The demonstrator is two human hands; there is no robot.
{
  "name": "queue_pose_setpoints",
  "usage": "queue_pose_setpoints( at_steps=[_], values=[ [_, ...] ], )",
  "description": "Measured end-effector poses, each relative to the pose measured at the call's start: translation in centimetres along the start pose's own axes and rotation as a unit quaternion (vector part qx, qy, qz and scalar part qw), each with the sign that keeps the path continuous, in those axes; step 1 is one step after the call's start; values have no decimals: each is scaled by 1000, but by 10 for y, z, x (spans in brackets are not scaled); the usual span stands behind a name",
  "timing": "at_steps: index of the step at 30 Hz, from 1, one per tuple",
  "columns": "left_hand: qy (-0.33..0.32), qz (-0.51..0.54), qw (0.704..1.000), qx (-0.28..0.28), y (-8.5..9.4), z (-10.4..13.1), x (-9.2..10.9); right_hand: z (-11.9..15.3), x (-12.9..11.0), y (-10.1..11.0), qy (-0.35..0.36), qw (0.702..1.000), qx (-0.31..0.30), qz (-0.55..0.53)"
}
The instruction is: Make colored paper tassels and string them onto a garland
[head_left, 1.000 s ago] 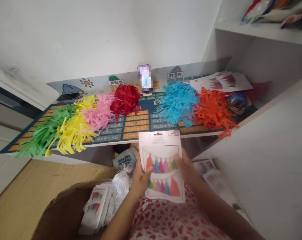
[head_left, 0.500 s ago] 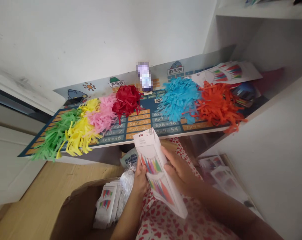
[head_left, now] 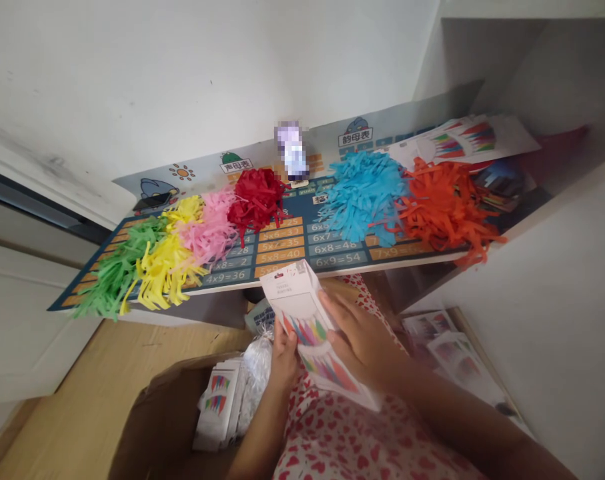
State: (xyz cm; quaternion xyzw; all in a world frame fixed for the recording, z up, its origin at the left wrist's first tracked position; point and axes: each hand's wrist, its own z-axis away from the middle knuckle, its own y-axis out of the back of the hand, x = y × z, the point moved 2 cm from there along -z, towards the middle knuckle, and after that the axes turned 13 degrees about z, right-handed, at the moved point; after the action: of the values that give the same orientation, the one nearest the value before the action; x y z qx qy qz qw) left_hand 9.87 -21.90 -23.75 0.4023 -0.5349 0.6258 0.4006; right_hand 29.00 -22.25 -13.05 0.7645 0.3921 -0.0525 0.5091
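L hand (head_left: 285, 350) grip's closed on L edge of a white packet (head_left: 307, 330), thumb on front; R hand (head_left: 365, 340) grip's curled round its R side. Packet's tilted above the lap, nr the table (head_left: 277, 243) edge, w/ red fringe (head_left: 258, 200) & blue fringe (head_left: 367, 197) lying on the tabletop beyond.

Before you, a mat (head_left: 232, 275) printed with multiplication sums covers the worktop (head_left: 352, 270), its rear edge turned up against the white wall (head_left: 182, 73). An upright phone-like device (head_left: 293, 157), its face blurred, stands at the back. To your lower left, note the brown cardboard box (head_left: 152, 420) on the wood-toned floor (head_left: 77, 380).
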Motion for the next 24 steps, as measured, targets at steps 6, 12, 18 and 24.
queue_pose_setpoints(
  at_steps=[6,12,18,24],
  values=[
    [-57,28,997,45,10,0,3,-4,6,-8,-30,996,75,-49],
    [-127,45,985,109,5,7,20,0,10,-18,-43,992,86,-87],
    [-105,56,986,118,4,10,15,4,16,-22,-43,988,90,-120],
    [-82,63,987,124,3,10,11,9,20,-26,-86,974,130,-161]
  ],
)
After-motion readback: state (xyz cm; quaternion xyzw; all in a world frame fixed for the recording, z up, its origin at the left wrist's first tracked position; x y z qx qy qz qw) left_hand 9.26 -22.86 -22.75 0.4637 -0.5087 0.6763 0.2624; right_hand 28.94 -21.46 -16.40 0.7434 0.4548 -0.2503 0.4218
